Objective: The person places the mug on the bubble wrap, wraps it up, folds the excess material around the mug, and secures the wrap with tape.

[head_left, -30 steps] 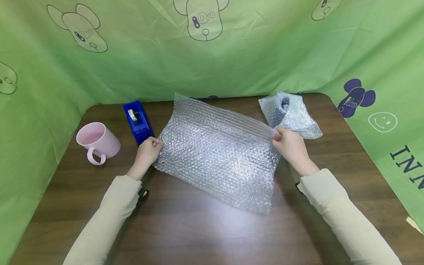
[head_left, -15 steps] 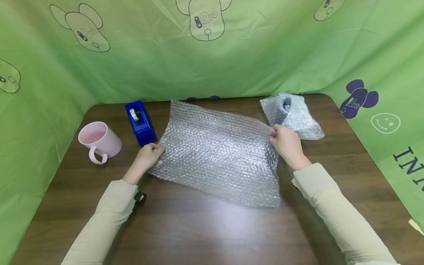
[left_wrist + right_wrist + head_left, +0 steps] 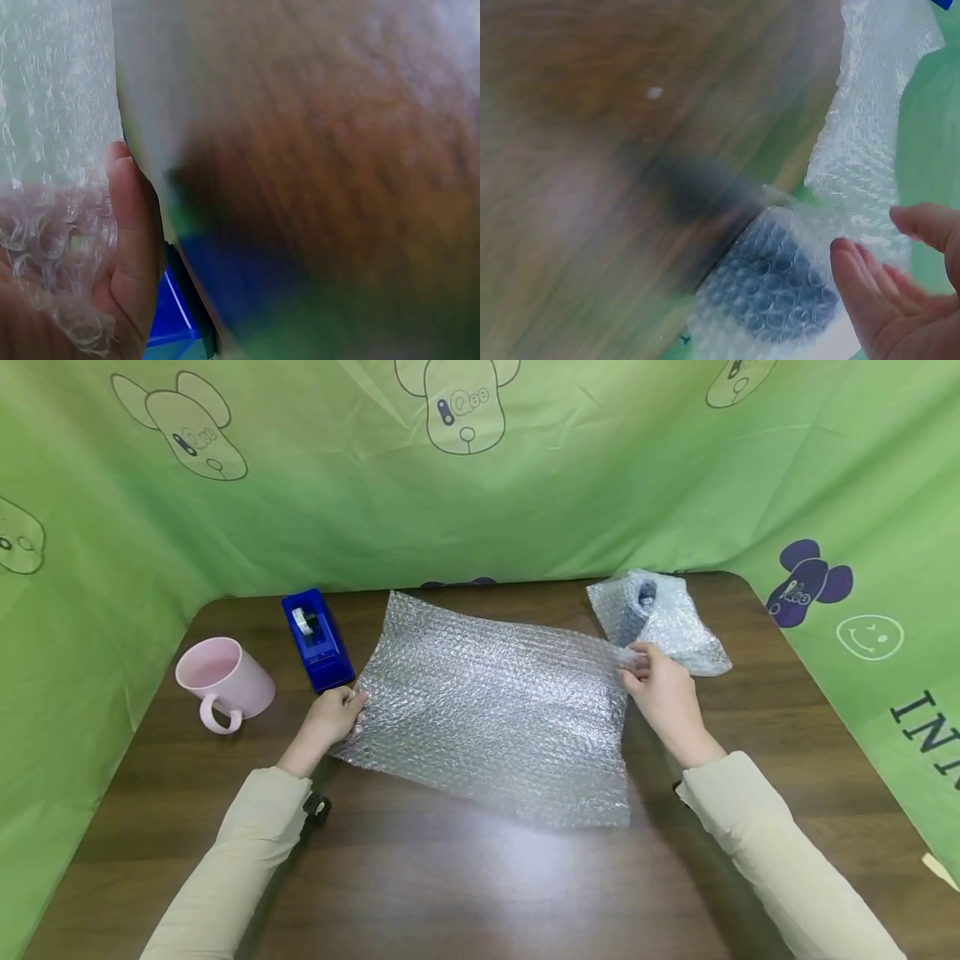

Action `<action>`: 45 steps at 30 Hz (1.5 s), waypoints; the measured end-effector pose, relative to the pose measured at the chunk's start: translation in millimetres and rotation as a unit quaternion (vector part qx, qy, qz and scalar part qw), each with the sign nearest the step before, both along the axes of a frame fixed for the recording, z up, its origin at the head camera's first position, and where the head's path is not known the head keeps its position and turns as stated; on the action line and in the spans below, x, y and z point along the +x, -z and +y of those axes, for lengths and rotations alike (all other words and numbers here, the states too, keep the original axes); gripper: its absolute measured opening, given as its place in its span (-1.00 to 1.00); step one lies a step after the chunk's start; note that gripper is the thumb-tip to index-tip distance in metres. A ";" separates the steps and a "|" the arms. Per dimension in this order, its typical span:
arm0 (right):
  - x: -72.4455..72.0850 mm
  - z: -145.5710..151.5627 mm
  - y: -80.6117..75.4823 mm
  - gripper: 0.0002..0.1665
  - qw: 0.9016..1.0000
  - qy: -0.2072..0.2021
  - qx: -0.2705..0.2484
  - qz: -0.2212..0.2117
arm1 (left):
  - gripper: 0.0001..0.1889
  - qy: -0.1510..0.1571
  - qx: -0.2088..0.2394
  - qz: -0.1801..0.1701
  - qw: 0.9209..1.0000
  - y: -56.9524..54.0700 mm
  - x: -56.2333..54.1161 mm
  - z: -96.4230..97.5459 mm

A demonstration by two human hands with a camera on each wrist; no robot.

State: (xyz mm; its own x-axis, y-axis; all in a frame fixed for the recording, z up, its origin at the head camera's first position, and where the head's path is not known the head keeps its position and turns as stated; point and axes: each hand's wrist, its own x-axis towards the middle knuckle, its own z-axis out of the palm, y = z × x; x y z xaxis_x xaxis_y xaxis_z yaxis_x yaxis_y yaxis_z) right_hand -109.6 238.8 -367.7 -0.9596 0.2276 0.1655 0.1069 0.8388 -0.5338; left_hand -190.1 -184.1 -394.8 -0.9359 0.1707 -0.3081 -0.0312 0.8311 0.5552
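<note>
A sheet of clear bubble wrap (image 3: 487,718) spreads over the middle of the wooden table, its far left corner curling up. My left hand (image 3: 328,720) pinches its left edge between thumb and fingers; in the left wrist view the bubbles (image 3: 56,232) lie across the palm. At the right edge, my right hand (image 3: 666,697) has its fingertips right by the far corner. The right wrist view shows that thumb and fingers (image 3: 855,274) spread apart, with the wrap behind them. Just beyond this hand lies a bubble-wrapped bundle (image 3: 678,622) with a dark rolled part.
A pink mug (image 3: 236,681) stands at the left of the table (image 3: 450,893). Between it and the sheet is a blue tape dispenser (image 3: 324,656) with a small roll of tape. Green printed cloth (image 3: 322,510) hangs behind the table and along both sides.
The sheet has come down flatter onto the table, and its near right corner has shifted right. My right hand has loosened its pinch and spread its fingers; my left hand keeps its hold.
</note>
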 end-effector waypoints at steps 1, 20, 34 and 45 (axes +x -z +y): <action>2.7 1.1 0.1 -0.58 1.000 0.007 -0.006 0.002 | -0.66 -0.002 0.001 -0.003 1.000 -0.2 0.1 -0.1; 28.4 12.4 13.5 -0.60 0.925 -0.083 -0.206 -0.307 | -0.63 -0.003 -0.003 -0.001 1.000 5.2 1.3 -1.4; 21.1 6.8 11.3 -0.71 0.954 -0.061 -0.225 -0.186 | -0.64 -0.010 0.002 -0.004 1.000 0.7 7.2 -2.9; -2.3 -1.2 15.6 -0.63 0.974 -0.021 -0.201 -0.107 | -0.62 -0.027 0.020 -0.031 0.999 -0.5 7.3 -5.6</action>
State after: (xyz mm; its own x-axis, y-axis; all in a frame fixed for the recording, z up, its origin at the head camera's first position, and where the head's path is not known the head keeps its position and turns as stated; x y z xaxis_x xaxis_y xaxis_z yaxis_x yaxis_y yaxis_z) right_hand -111.9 237.6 -383.3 -0.9720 0.1934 -0.1331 0.2221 0.5734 -0.7886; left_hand -182.9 -189.7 -394.3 -0.9236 0.1346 -0.3591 -0.1099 0.8041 0.5842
